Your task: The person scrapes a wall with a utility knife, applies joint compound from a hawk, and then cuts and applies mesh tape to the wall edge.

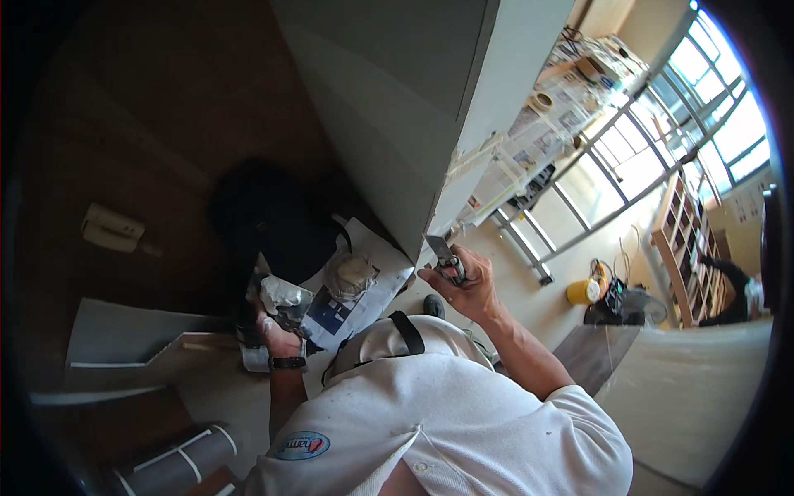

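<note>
My right hand [465, 285] is raised in front of me and grips a putty knife [440, 248]. Its flat metal blade points up at the outer corner of a grey wall panel [389, 124]. My left hand [277, 337], with a black wristwatch, is lower and to the left. It holds a dark tray [285, 310] with a lump of white filler on it. Below the hands are my white shirt and a bent knee in white trousers.
A black bag [265, 215] and sheets of paper [372, 281] lie on the floor by the wall's foot. White boards [124, 335] and a grey roll [178, 463] are at lower left. At right are large windows, a yellow container [583, 291], wooden shelves [686, 248] and another person [732, 285].
</note>
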Demonstrator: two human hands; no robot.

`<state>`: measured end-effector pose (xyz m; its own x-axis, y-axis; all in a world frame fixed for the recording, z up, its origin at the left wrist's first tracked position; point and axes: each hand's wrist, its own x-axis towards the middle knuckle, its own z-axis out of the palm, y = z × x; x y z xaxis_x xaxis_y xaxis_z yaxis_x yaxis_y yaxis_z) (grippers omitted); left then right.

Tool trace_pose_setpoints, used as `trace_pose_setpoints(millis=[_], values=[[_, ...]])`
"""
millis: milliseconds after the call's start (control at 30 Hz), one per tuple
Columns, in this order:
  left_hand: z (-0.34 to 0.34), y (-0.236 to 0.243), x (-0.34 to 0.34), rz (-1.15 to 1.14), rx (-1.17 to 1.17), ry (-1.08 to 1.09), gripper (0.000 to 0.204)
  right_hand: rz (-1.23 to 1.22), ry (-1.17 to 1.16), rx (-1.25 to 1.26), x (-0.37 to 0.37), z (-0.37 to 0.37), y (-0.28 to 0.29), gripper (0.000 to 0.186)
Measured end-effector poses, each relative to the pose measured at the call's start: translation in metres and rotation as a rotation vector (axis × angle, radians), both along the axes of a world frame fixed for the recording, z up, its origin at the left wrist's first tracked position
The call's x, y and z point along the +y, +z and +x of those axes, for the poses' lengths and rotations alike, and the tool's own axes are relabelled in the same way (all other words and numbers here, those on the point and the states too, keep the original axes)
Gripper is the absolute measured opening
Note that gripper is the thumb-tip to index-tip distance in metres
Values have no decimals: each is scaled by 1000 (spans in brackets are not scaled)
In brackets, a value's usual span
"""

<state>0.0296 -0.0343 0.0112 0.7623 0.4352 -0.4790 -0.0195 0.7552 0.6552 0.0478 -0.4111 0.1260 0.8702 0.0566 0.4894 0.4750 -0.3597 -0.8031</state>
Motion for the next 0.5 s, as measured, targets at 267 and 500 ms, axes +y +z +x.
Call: trace_pose_setpoints(millis=[267,500], values=[[8,-24,68,33,-19,-206,50,21,-289,588,42,-71,-51,14],[17,-27,72,-28,-49,-416,48,-162,-440,389,64,-119,-89,11]])
